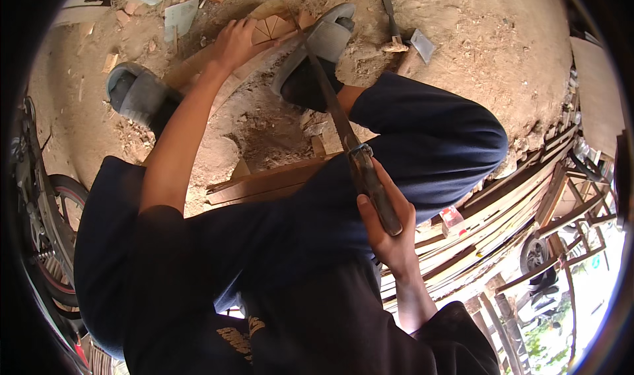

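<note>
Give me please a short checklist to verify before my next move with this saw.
1. Right hand closed around the handle of the saw: ok.
2. Left hand on the wooden piece: ok.
3. Firmness of the left hand's hold: cannot tell.
4. Saw teeth touching the wood: cannot tell.
5. Right slipper clear of the blade: cannot tell; the blade overlaps it in this view.
6. Dark tool on the ground, apart from both hands: ok.

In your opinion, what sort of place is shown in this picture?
Probably a rough woodworking area: boards are stacked at the right, wood scraps lie on the bare earth floor, and the right hand holds a long-bladed tool.
</note>
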Demonstrator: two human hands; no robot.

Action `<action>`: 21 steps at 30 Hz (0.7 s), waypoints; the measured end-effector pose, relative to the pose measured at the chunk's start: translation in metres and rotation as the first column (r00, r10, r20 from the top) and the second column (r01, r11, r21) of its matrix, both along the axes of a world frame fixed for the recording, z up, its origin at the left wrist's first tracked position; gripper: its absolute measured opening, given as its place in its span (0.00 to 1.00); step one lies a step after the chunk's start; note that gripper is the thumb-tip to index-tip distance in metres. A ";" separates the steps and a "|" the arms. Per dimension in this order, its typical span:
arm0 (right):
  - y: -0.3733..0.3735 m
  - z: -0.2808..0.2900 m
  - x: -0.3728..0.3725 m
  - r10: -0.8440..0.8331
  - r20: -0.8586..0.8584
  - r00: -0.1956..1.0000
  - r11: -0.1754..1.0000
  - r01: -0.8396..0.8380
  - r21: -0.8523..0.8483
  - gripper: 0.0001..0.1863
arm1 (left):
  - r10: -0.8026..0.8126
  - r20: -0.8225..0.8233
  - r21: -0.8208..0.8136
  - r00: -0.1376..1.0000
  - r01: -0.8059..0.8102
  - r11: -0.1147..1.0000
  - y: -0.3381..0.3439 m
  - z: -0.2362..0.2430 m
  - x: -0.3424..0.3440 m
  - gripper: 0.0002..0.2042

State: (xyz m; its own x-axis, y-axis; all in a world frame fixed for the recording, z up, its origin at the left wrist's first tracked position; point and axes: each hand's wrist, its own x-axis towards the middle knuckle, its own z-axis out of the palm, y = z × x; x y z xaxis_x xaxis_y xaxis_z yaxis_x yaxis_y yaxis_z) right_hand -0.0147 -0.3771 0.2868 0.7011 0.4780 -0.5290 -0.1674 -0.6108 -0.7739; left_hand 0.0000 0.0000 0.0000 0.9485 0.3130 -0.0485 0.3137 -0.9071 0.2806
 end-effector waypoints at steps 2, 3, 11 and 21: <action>0.002 0.001 -0.003 -0.006 0.005 1.000 0.999 0.005 0.045 0.30 | -0.011 0.043 0.009 0.999 0.011 1.000 -0.001 -0.004 0.009 0.49; 0.003 0.001 -0.001 -0.019 0.048 0.999 0.999 0.018 0.033 0.30 | -0.022 0.015 -0.003 1.000 0.022 1.000 -0.003 0.000 0.003 0.49; 0.004 0.004 -0.006 -0.087 -0.006 0.996 0.996 0.087 0.032 0.29 | -0.015 -0.091 0.035 0.996 0.018 0.999 -0.014 0.009 0.012 0.45; 0.013 0.075 0.029 -0.372 -0.011 0.928 0.895 0.362 0.262 0.30 | 0.107 -0.100 -0.104 0.989 -0.117 0.988 -0.004 0.005 0.028 0.62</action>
State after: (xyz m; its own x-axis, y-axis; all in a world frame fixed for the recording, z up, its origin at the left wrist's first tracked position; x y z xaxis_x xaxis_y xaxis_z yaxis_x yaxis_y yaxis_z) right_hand 0.0138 -0.3639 0.3619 0.8703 0.2976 -0.3923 -0.3080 -0.2927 -0.9053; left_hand 0.0281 -0.0040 0.0050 0.8975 0.4048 -0.1751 0.4410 -0.8302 0.3410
